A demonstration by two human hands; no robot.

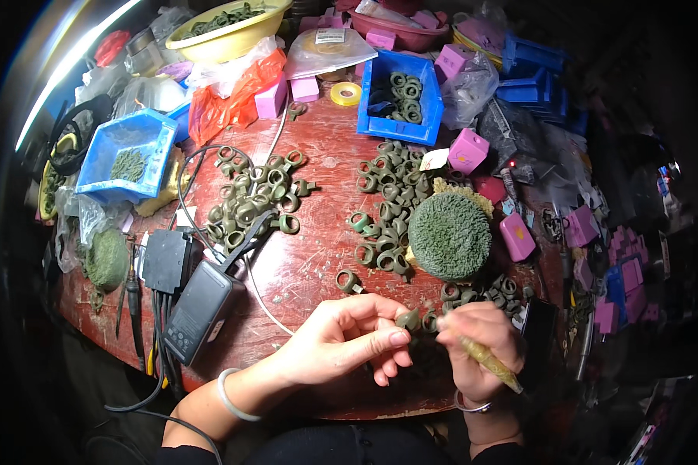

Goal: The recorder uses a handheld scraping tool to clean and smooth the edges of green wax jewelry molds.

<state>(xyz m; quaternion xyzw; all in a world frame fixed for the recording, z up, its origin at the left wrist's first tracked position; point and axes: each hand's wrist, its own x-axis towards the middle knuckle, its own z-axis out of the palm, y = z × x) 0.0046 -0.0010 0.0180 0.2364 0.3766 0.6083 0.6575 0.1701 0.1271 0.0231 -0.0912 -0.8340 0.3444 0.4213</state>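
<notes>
Right at the tips of the left hand's (357,341) thumb and index finger there's a little olive-green ring piece (409,319), pinched with hardly any gap, other fingers loosely curled below. Just right of that, the right hand (482,345) is curled snugly round a pen-like tool (488,363) with a yellowish grip; its fingertips are kinda blurred, so can't tell whether the working end touches the piece.

Just past the left fingers, a loose ring (347,280) sits alone on the scuffed red table (318,256). Beyond the right fingers there's a small heap of rings (504,293), then a chunky round green pad (450,236) blocking the straight way out from that hand, a pink block (517,236) off its right side.

Left of the left fingers, past the wrist, a black power brick (203,310) hogs the space, and a pale cable (267,306) runs in toward that wrist.

Further from the fingers: one ring pile (395,186) straight ahead, another (256,194) ahead-left, then a blue bin (401,97) with more rings, a yellow tape roll (345,94) beside it, and, way out, a yellow basin (229,31).
</notes>
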